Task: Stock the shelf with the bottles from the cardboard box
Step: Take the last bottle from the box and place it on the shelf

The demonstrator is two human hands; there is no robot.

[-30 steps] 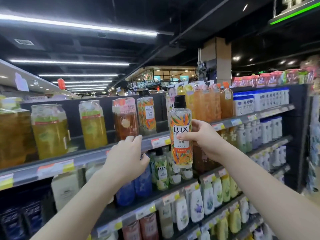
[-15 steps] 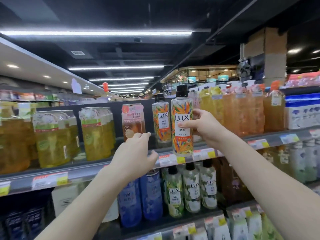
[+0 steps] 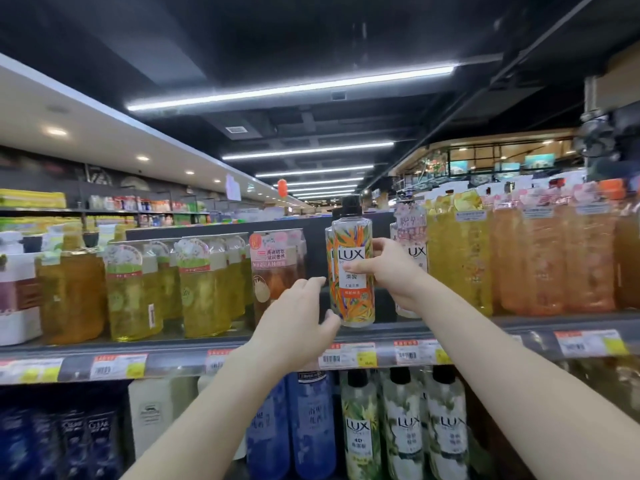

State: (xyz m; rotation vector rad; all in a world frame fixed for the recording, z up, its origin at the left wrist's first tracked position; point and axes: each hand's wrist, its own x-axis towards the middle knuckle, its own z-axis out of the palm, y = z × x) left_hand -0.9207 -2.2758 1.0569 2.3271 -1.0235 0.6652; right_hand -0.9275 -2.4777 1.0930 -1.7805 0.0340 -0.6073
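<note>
My right hand [image 3: 391, 271] grips a clear LUX bottle [image 3: 353, 296] with an orange flower print and a black cap, holding it upright by its right side. The bottle's base is at the front of the top shelf [image 3: 173, 358], just in front of a matching LUX bottle [image 3: 329, 251] that it mostly hides. My left hand [image 3: 294, 317] hovers to the bottle's lower left with relaxed fingers, its thumb at the bottle's base. The cardboard box is out of view.
Yellow-green bottles [image 3: 201, 292] and a pink-labelled bottle [image 3: 273, 271] stand left of the gap. Yellow and orange bottles [image 3: 540, 261] fill the right. White-flowered LUX bottles [image 3: 401, 427] and blue bottles [image 3: 308, 427] stand on the shelf below. Price tags [image 3: 349, 355] line the shelf edge.
My right hand has lifted the LUX bottle from in front of the lower shelf up onto the top shelf. My left hand has risen and come close to the bottle's base.
</note>
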